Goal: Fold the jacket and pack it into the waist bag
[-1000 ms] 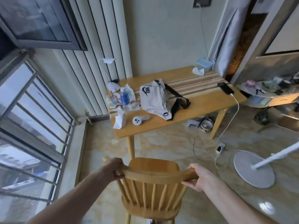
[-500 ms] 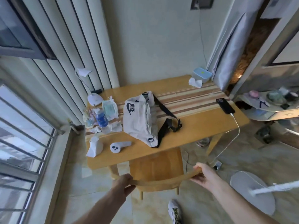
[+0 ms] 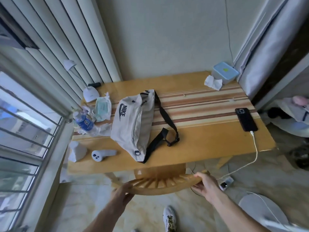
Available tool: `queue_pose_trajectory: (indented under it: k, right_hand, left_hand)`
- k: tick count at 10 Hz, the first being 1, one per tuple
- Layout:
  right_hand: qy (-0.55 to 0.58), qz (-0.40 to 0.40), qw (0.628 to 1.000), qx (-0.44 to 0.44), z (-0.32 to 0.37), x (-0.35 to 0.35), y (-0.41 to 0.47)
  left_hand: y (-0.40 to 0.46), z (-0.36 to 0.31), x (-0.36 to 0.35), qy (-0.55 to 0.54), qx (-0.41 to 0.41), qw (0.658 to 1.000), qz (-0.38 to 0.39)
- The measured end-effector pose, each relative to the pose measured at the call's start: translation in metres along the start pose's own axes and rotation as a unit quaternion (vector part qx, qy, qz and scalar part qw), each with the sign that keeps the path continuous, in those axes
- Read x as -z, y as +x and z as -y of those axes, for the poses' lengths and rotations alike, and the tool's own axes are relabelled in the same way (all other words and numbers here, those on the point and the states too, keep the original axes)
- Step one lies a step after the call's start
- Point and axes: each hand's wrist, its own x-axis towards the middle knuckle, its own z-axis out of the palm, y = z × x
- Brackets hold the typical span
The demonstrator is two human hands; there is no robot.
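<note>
both hands grip the curved top rail of the wooden chair (image 3: 160, 185), the left hand (image 3: 122, 195) closed on its left end and the right hand (image 3: 206, 183) closed on its right end. the chair's seat sits under the table (image 3: 209, 141) edge. the white waist bag (image 3: 133, 124) lies zipped on the table, its black strap (image 3: 165, 121) looped to the right.
</note>
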Motion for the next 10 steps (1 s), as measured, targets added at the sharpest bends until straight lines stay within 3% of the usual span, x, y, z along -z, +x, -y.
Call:
queue_pose_trajectory:
  k: [1,2,3,4,5,6,7,8,9,10]
  right_hand:
    - [-0.012,-0.007,1.000,-0.006,0.004,0.000,0.007]
    - [-0.059,-0.057,0.997,0.009,0.004,-0.004,0.016]
    - [-0.276,-0.148,0.940,0.135,0.003,-0.010,0.009]
    - [-0.532,-0.174,0.744,0.365,-0.006,-0.015,-0.007]
    - [-0.617,-0.092,0.617,0.480,-0.023,-0.023,-0.013]
    - [-0.663,-0.032,0.568,0.487,-0.034,-0.027,-0.018]
    - [-0.723,-0.024,0.530,0.444,-0.039,-0.026,-0.023]
    - [-0.711,-0.024,0.542,0.448,-0.042,-0.023,-0.024]
    - [-0.695,-0.014,0.598,0.398,-0.031,-0.030,-0.035]
    - [-0.572,-0.006,0.732,0.370,-0.007,-0.041,-0.046]
  left_hand:
    - [0.007,0.001,-0.003,-0.010,0.027,0.998,-0.053]
    - [0.014,-0.003,-0.005,0.061,0.031,0.992,-0.102]
    - [0.003,-0.010,-0.004,0.245,-0.009,0.956,-0.163]
    - [-0.008,-0.011,0.000,0.445,-0.126,0.865,-0.193]
    - [-0.018,-0.010,0.001,0.581,-0.305,0.736,-0.166]
    - [-0.024,-0.011,-0.008,0.671,-0.317,0.666,-0.078]
    - [-0.036,-0.015,-0.017,0.731,-0.280,0.622,-0.004]
    - [-0.039,-0.012,-0.013,0.751,-0.281,0.598,0.011]
    - [-0.042,-0.014,-0.007,0.745,-0.281,0.605,0.024]
    - [-0.040,-0.016,-0.002,0.744,-0.297,0.597,0.045]
